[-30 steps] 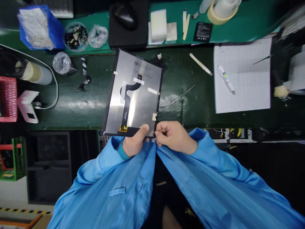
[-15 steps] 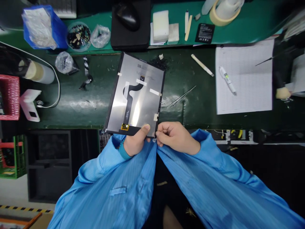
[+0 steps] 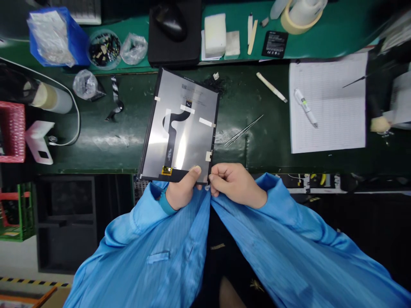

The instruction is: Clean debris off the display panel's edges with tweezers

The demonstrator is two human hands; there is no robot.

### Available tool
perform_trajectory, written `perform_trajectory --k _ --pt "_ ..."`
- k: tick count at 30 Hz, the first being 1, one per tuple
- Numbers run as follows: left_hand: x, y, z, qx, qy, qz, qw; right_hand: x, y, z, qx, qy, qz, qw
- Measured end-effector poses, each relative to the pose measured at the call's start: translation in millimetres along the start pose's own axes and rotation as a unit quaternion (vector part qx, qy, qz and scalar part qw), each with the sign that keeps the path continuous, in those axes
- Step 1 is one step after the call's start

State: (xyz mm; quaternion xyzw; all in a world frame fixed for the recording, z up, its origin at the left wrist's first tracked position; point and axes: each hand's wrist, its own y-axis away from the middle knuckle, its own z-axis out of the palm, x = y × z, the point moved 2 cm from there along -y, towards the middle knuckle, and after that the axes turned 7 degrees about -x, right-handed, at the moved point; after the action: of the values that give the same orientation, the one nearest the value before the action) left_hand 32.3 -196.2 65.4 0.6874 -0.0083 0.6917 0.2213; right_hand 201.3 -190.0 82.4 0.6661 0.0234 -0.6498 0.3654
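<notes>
Silvery metal is facing up on the back of the display panel (image 3: pixel 189 128), which is tilting away from the person, its far end over the dark green counter (image 3: pixel 105 141) and its near edge off the counter's front, above the blue sleeves. A black flex cable (image 3: pixel 171 132) is curving down the panel's middle, with small white tape strips about it. The left hand (image 3: pixel 181 190) is gripping the near edge – thumb pressing on top, the other fingers closed underneath, out of sight. The right hand (image 3: pixel 236 185) is sitting just beside it at the panel's near right corner, its fingers (image 3: pixel 215 179) curling in with thumb and forefinger pinching tight together – whether on the corner itself or on a small clear tab there, I cannot tell.

Metal tweezers (image 3: pixel 243 130) are lying on the counter just right of the panel, and a white stick (image 3: pixel 271 87) beyond them. Farther right, a pen (image 3: pixel 305 107) is resting on a lined paper sheet (image 3: pixel 327 128). At the far edge a black mouse (image 3: pixel 169 19) and a blue bin (image 3: pixel 80 42) are standing well apart from the hands.
</notes>
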Motion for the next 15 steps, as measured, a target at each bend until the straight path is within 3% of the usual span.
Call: perform_trajectory --k 4,11,15 --pt "-1 1 1 0.007 0.006 0.002 1.000 -2 -1 -2 -0.020 -0.017 0.017 1.000" --pt "-5 3 1 0.017 -0.014 -0.014 1.000 9 0 5 0.049 0.029 0.001 0.998" --pt "-5 2 1 0.019 0.006 -0.002 1.000 10 0 5 0.051 0.034 0.001 0.998"
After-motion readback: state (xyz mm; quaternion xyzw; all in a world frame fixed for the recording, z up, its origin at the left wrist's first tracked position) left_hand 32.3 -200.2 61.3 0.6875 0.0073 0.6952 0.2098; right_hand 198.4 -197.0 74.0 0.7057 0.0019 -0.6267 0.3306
